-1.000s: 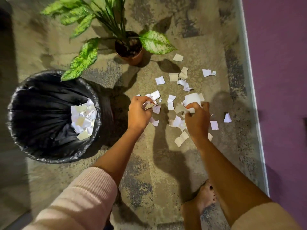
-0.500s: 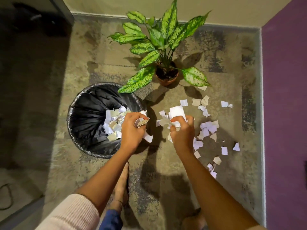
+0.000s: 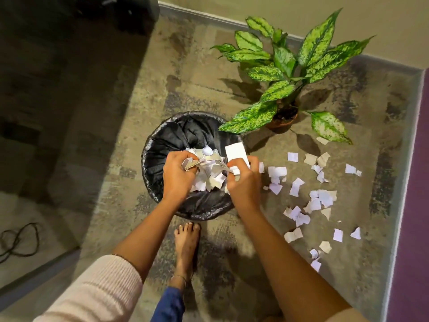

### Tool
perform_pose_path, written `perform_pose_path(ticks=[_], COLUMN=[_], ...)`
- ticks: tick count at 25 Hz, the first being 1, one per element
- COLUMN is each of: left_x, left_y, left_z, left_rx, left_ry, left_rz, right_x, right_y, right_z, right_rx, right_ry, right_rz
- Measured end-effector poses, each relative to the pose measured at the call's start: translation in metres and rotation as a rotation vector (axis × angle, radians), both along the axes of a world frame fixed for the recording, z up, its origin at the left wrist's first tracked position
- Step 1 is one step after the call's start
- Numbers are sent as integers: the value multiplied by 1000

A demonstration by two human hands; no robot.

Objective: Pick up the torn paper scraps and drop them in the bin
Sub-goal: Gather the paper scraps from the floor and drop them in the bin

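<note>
A round bin (image 3: 162, 145) lined with a black bag stands on the floor, with a heap of white scraps (image 3: 210, 177) inside. My left hand (image 3: 177, 175) hovers over the bin's middle, closed on a bunch of scraps. Over the bin's right rim, my right hand (image 3: 243, 184) grips more scraps, a large white piece (image 3: 235, 153) sticking up from it. Several torn paper scraps (image 3: 318, 201) lie scattered on the floor to the right of the bin.
A potted plant (image 3: 283, 117) with big spotted leaves stands behind the bin, one leaf over its rim. My bare foot (image 3: 186, 245) is just in front of the bin. A purple wall (image 3: 413, 205) runs along the right. A dark cable (image 3: 18, 240) lies at the left.
Both hands have carried their scraps leftward from the floor pile to above the bin. The view has shifted so the bin is now central.
</note>
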State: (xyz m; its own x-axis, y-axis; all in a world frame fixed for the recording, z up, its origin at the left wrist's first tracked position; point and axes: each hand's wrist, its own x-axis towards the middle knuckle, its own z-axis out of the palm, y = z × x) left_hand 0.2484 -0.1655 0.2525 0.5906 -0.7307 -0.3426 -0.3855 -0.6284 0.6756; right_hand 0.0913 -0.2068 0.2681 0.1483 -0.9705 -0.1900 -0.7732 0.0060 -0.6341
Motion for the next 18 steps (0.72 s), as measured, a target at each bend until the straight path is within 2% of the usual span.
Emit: perform_pose_path(ticks=[7,12,18], left_x=[21,25,23], left_y=[14,20,26], left_z=[-30,-37,-34], left_rx=[103,141,175], left_ry=[14,0,-19], left_rz=[-22,-113,-177], right_x=[40,45,42], right_y=[10,13,11], right_z=[-32,-44,-41], right_rx=[113,178,175], right_ry=[44,52,69], right_rz=[77,109,145])
